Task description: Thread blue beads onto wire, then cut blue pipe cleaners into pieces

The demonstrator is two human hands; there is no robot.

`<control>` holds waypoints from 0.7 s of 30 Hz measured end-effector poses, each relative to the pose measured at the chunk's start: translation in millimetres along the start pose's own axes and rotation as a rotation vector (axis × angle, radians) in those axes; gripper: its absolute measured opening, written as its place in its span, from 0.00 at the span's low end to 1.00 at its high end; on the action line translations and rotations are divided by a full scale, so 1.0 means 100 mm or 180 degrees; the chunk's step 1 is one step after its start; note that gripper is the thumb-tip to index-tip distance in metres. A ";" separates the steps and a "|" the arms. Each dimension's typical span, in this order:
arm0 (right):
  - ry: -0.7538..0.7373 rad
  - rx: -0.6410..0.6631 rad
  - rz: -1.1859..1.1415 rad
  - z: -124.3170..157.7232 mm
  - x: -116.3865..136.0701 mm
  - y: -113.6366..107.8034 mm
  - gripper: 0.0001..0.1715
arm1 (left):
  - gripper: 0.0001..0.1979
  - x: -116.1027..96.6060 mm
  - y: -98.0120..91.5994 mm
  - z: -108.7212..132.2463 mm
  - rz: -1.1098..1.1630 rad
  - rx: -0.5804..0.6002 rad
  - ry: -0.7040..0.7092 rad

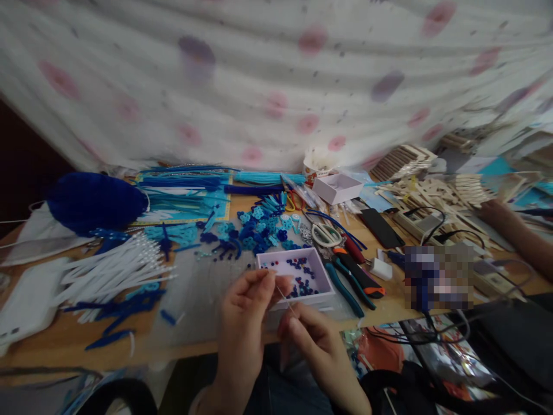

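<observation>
My left hand [246,314] is closed in a pinch at the near edge of a small white box [327,282]. My right hand [317,346] pinches lower and to the right. Between them runs a thin pale strand [284,295], thread or wire, I cannot tell which. Whether a bead sits at my left fingertips is too small to make out. Inside the box lie many dark blue beads [302,286] and a few red ones, partly hidden by my fingers. Behind the box is a pile of blue pipe-cleaner flowers [254,225].
White-handled scissors [326,235], teal-handled pliers [344,290] and orange-black pliers [365,275] lie right of the box. White stems [116,271] spread at left. A phone [381,227], power strips and wooden sticks [423,202] are farther right, near another person's arm [514,230].
</observation>
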State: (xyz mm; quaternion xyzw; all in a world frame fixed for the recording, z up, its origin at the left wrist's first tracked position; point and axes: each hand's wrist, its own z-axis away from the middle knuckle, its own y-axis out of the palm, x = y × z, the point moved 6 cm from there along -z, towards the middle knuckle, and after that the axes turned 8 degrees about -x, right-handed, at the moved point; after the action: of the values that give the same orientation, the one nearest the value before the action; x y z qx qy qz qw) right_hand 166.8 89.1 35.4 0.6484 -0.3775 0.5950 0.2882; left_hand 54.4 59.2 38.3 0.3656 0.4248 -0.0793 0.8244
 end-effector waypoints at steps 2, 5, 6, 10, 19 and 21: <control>0.0006 0.0145 -0.0336 0.00 -0.07 0.01 0.28 | 0.12 -0.05 0.01 -0.05 0.0194 -0.0001 0.0034; -0.0020 0.0145 -0.0913 0.02 -0.15 0.02 0.29 | 0.12 -0.13 0.03 -0.11 0.0339 -0.0016 0.0122; 0.0035 0.0107 -0.1104 0.03 -0.19 0.03 0.28 | 0.12 -0.16 0.03 -0.13 0.0365 -0.0038 0.0168; 0.0544 -0.0140 -0.1613 0.06 -0.38 0.07 0.22 | 0.11 -0.27 0.02 -0.19 0.0437 -0.0063 0.0394; 0.1080 -0.0349 -0.1956 0.16 -0.62 0.03 0.17 | 0.09 -0.23 0.02 -0.24 0.0562 -0.0044 0.0247; 0.1122 -0.0423 -0.1869 0.17 -0.64 0.01 0.17 | 0.10 -0.22 0.02 -0.24 0.0550 -0.0026 0.0243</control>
State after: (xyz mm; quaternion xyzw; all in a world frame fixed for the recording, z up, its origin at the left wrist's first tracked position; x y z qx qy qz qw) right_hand 174.7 83.7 -29.8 0.5965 -0.1572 0.5636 0.5493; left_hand 26.0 73.1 47.3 0.4003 0.4231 0.0078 0.8128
